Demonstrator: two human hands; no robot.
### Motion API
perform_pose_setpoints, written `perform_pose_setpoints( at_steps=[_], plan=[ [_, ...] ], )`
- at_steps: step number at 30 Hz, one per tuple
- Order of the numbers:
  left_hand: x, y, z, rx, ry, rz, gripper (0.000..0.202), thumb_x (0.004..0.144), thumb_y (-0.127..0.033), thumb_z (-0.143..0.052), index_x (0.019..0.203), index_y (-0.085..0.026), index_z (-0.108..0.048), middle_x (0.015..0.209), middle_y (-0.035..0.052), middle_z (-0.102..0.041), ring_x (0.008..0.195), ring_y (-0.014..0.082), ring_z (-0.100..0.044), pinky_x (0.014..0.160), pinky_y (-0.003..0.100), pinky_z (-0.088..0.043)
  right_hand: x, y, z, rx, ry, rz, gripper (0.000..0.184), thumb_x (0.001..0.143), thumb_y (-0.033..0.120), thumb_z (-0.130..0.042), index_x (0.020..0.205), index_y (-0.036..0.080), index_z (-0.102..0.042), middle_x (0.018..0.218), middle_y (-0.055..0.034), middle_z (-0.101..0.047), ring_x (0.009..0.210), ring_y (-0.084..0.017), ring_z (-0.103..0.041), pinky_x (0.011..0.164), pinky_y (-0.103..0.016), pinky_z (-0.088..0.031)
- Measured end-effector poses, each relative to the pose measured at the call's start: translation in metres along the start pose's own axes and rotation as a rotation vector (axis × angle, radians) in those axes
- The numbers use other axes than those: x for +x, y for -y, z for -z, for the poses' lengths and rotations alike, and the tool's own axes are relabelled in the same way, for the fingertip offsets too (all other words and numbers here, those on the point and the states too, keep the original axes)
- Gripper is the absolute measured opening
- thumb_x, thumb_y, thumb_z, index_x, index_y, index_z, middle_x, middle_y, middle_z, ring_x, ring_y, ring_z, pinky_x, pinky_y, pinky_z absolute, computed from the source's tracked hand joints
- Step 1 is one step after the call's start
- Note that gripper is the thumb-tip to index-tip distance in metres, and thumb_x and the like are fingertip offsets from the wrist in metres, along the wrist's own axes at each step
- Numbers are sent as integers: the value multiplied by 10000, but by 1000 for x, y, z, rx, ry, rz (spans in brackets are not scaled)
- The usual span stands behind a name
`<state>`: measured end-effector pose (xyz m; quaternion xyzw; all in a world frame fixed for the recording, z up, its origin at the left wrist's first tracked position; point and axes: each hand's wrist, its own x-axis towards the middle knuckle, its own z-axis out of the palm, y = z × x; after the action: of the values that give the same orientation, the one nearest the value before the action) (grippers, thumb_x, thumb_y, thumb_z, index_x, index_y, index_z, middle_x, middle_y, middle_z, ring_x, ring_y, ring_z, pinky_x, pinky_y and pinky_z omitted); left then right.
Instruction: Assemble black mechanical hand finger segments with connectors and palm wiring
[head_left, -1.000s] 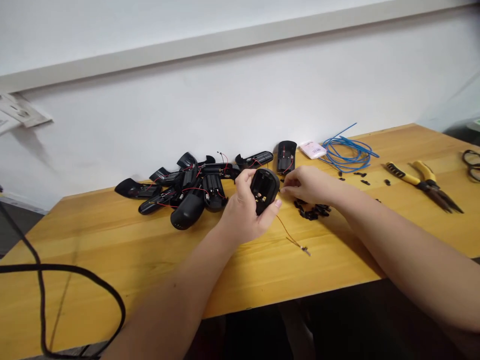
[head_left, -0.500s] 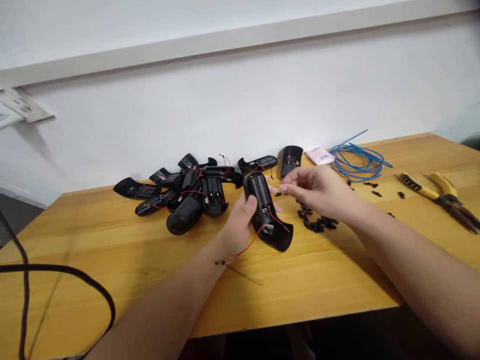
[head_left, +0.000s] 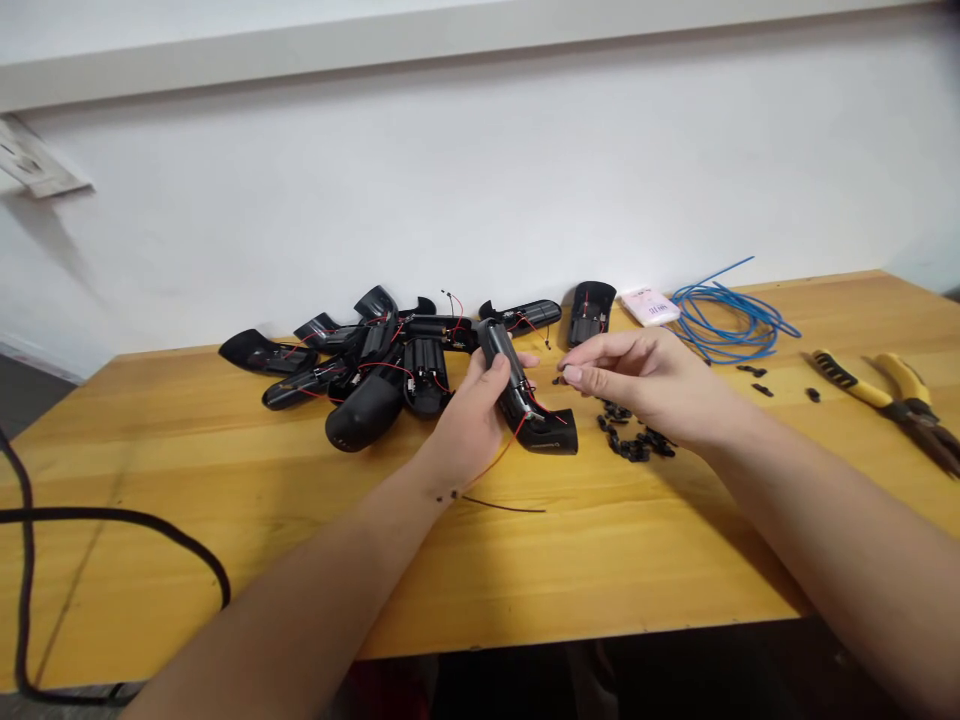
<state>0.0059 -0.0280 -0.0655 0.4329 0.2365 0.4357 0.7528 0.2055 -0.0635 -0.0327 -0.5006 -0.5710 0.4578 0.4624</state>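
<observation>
The left hand (head_left: 472,425) grips 1 black plastic housing (head_left: 501,365) trailing red wire (head_left: 499,462) above the bench (head_left: 187,500) middle; the right hand (head_left: 645,380), pinched nearly shut, hovers just beside it (anything held is too small to tell).

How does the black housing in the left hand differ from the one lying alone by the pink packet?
The held housing is gripped in the left hand; the lone housing lies on the table, open side up. The held one trails a long red wire. Both are black plastic with red wiring.
</observation>
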Motion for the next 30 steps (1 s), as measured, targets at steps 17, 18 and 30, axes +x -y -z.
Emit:
perform_pose_setpoints(
  at_steps=[17,18,30],
  plan=[
    [-9,-5,-3,19,264,143,369,999,-509,-548,1242,-233,-575,1108,78,-714,1020,280,-734,877,462,-623,-30,12,-19,-606,303,326,189,936,158,-621,995,184,-799,950,-42,-758,784,-137,-662,701,-257,-506],
    [-9,-4,-3,35,264,134,356,996,-507,-559,1219,-230,-587,1099,75,-713,1018,277,-732,863,448,-625,-29,11,-20,-648,299,336,180,919,148,-622,974,176,-791,934,-47,-754,787,-148,-662,708,-268,-504],
    [-11,-4,-5,153,145,-24,389,959,-566,-634,1195,-257,-621,1184,49,-689,1204,272,-663,1002,436,-589,-21,2,-31,178,142,-140,279,726,404,-908,769,159,-782,676,-13,-642,597,-105,-515,556,-242,-425]
  ],
)
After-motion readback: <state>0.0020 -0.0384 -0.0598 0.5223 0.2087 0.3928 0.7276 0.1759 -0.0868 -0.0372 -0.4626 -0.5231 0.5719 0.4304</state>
